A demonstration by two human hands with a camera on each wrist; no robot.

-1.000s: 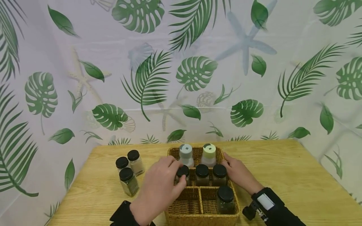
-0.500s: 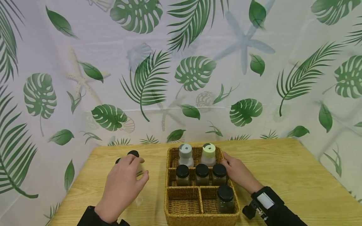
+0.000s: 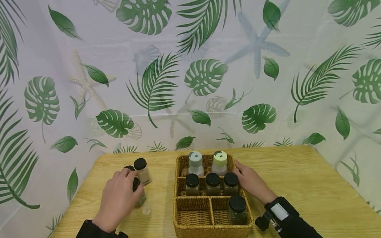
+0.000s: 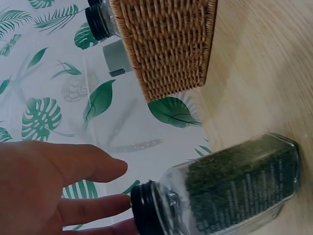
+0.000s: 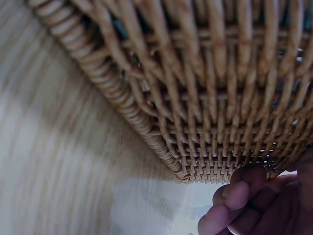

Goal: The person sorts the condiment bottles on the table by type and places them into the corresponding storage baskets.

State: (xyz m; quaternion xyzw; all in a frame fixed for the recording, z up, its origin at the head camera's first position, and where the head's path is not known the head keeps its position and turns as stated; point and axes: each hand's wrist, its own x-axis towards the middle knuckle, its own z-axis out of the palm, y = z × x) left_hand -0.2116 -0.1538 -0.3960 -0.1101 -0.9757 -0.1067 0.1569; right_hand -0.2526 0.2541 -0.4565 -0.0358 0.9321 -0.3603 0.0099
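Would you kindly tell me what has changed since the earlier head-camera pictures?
The left hand has come away from the leftmost black-lidded jar in the wicker basket's middle row and moved left to the jar of green herbs on the table, which it now touches at the black lid. The right hand stays at the basket's right side; the basket and its contents have not visibly moved.

Rough woven wicker basket [image 4: 168, 44] — clear, glossy, glass-like jar [image 4: 234, 191] — smooth wood-grain tabletop [image 3: 312, 185]
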